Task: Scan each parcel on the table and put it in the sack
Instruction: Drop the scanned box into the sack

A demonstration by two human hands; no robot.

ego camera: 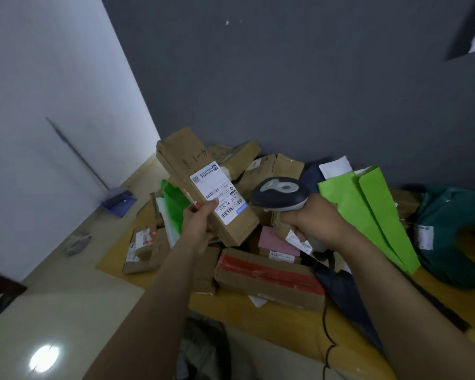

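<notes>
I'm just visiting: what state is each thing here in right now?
long cardboard box, raised above the pile, tilted, label up, held by the left hand
scanner, gripped by the right hand, head turned toward the box's label
green envelope, lying slanted on the pile
red-taped box, sealed, lying flat on the table
pink parcel, lying in the pile, partly covered
dark green bag, lying at the right, label showing

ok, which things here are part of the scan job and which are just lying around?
Job: long labelled box gripped by left hand; scanner gripped by right hand; red-taped box, pink parcel, green mailer on the table.
Lying about: blue dustpan; broom leaning on the white wall.
</notes>
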